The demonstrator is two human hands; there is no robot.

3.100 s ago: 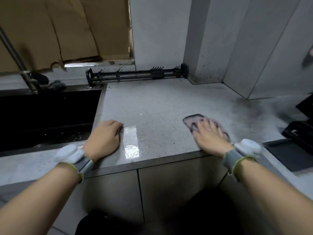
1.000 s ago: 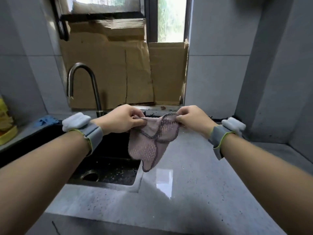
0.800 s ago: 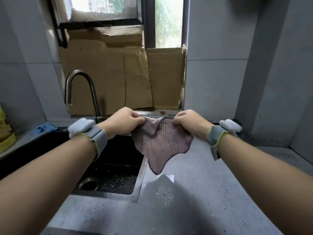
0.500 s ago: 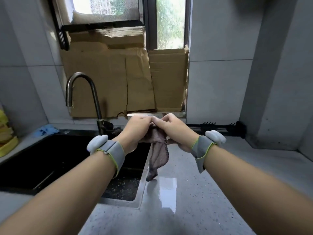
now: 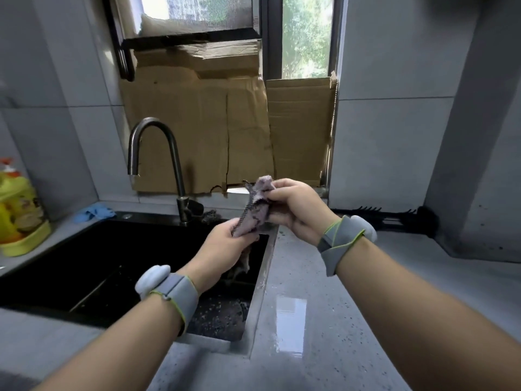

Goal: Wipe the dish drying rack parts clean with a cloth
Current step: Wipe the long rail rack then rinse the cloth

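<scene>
A small pinkish-grey cloth (image 5: 255, 214) with a dark stitched edge is bunched into a narrow strip above the right rim of the sink. My right hand (image 5: 296, 210) pinches its upper end, with a tuft sticking out above the fingers. My left hand (image 5: 225, 251) grips its lower end, and a little cloth hangs below that fist. A black dish rack part (image 5: 386, 217), a long bar with small prongs, lies along the back wall on the counter, to the right of my right hand.
The black sink (image 5: 93, 266) fills the left half, with a curved tap (image 5: 158, 165) behind it. A yellow bottle (image 5: 17, 210) and blue gloves (image 5: 94, 214) sit at the far left. The grey speckled counter (image 5: 352, 320) runs right, with a wet patch. Cardboard (image 5: 225, 131) covers the window.
The cloth went from lying flat on the counter under my right hand to being spread between both hands, then bunched up. My left hand has now slid down it while my right keeps the top.
</scene>
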